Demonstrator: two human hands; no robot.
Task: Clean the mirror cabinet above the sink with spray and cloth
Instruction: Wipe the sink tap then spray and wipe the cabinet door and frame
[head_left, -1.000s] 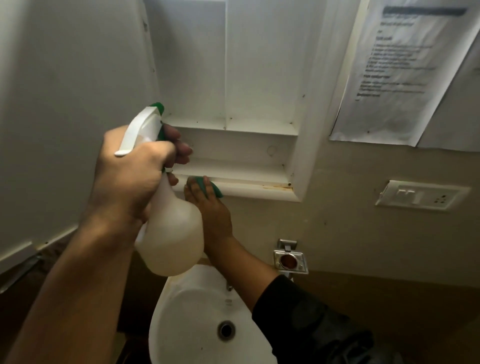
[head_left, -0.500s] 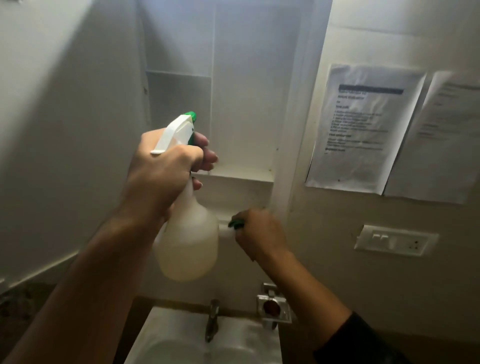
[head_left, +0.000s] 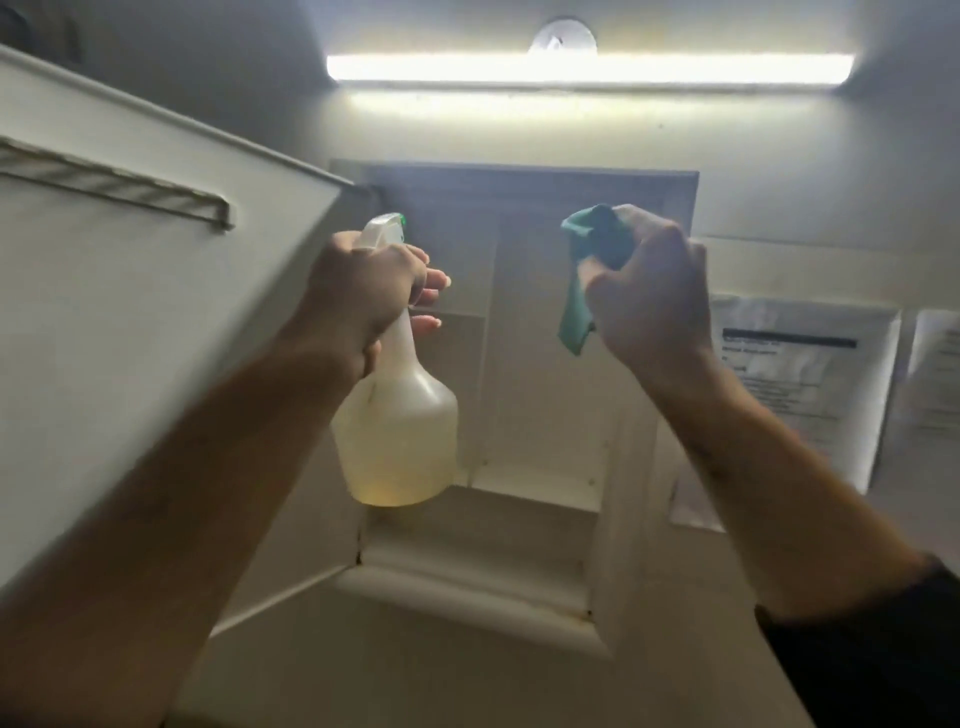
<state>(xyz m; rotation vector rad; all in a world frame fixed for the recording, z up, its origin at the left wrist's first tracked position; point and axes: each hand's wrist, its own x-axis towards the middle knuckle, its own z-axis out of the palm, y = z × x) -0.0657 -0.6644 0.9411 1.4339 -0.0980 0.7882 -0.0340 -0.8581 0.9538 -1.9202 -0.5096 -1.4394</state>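
The white cabinet (head_left: 545, 540) is set into the wall with its door (head_left: 135, 322) swung open to the left. Its inner shelves and dividers look bare. My left hand (head_left: 363, 296) grips the neck of a translucent spray bottle (head_left: 400, 436) holding pale yellow liquid, its green-tipped nozzle aimed into the cabinet's upper left. My right hand (head_left: 649, 296) holds a bunched teal cloth (head_left: 592, 265) up in front of the upper right compartment, one corner hanging down. Whether the cloth touches the cabinet I cannot tell.
A lit tube lamp (head_left: 587, 67) runs along the wall above the cabinet. Printed paper notices (head_left: 800, 384) are stuck to the wall on the right. The open door fills the left side of the view.
My view has tilted up from the sink to the cabinet's top. My right hand has risen with the cloth from the bottom ledge to the upper compartment. The bottle stays raised.
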